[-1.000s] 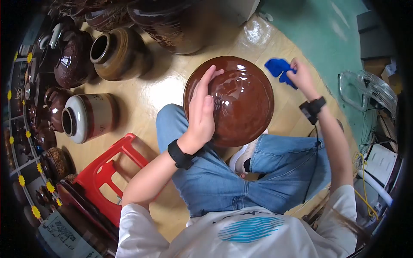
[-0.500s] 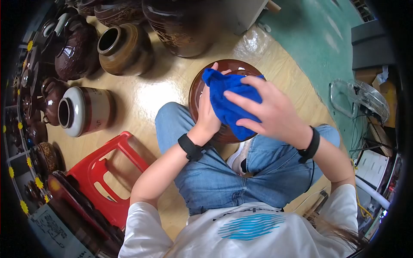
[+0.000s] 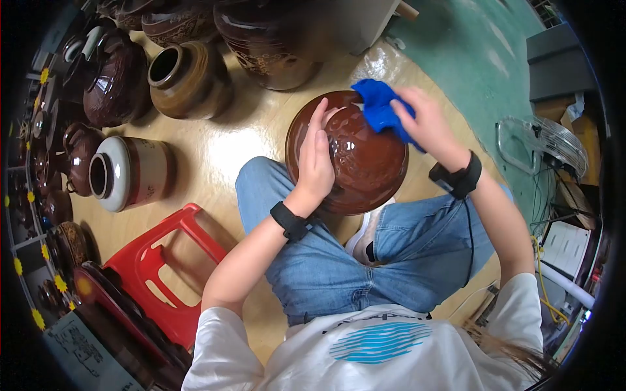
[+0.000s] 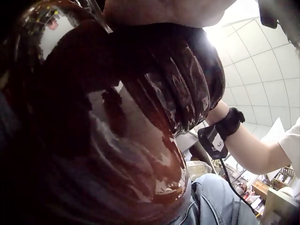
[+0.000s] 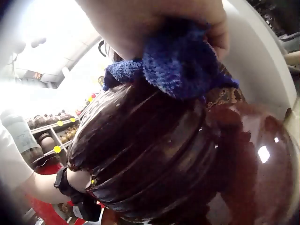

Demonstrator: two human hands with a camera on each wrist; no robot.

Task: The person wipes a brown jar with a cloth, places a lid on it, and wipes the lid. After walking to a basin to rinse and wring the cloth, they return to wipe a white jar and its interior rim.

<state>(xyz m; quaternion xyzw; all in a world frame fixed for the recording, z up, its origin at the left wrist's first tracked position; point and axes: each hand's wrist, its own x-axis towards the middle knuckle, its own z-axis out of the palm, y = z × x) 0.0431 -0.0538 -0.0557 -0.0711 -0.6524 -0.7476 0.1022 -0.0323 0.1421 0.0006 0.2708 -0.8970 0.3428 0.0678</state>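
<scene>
A glossy brown ceramic vessel (image 3: 372, 159) with a round lid-like top stands between the person's legs; its ribbed side shows in the left wrist view (image 4: 178, 84) and the right wrist view (image 5: 150, 150). The left hand (image 3: 316, 159) rests with fairly straight fingers on the vessel's left part. At its upper right, the right hand (image 3: 427, 124) grips a blue cloth (image 3: 381, 107), which lies against the vessel's rim. Close up, the right wrist view has the bunched cloth (image 5: 180, 65) under the right hand (image 5: 164, 23), touching the ribbed surface.
Brown jars (image 3: 189, 81) and a white-and-brown jar (image 3: 140, 171) stand at the left and back on the wooden floor. A red stool (image 3: 156, 264) is at the lower left. A fan (image 3: 551, 146) and a grey box (image 3: 564, 62) are at the right.
The right hand came in from the right with the cloth, passed over the vessel's middle, then drew back to its upper-right rim. The left hand has stayed on the vessel.
</scene>
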